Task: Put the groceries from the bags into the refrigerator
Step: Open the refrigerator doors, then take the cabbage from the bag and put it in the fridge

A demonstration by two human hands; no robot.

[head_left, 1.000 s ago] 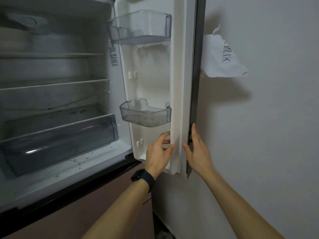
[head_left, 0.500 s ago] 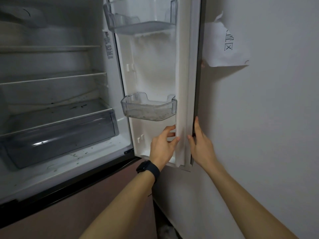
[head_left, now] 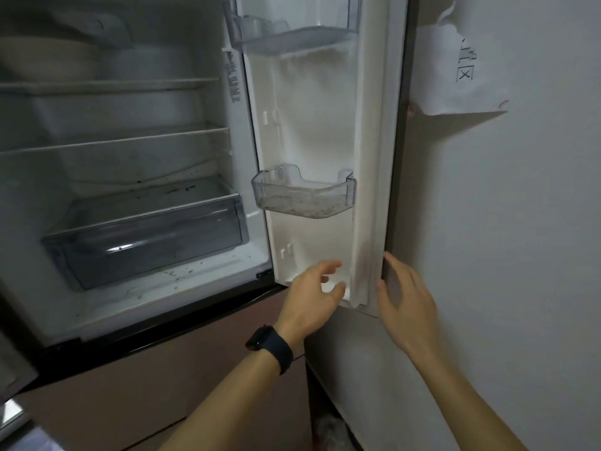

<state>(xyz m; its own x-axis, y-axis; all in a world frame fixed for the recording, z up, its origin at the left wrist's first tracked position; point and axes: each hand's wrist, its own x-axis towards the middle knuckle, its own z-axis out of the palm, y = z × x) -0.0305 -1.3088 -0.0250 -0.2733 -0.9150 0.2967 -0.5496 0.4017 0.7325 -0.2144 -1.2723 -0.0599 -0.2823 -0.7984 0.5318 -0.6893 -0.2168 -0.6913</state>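
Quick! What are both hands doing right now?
Left hand: open, holding nothing, before the fridge door.
Right hand: open, holding nothing, at that door's outer edge.

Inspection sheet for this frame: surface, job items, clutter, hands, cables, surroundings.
Surface: refrigerator open; dark specks on its floor in front of the crisper drawer; no food seen on the shelves.
Job's things: no bags or groceries seen; door swung toward the wall; upper door bin and lower door bin hold no groceries, the lower has gritty residue.
Clutter: nothing seen.
Hands: left hand open at the door's inner bottom corner; right hand open by its outer edge; contact cannot be told.
Cables: nothing seen.
Surroundings: wall on the right with a torn paper on it; black watch on the left wrist.
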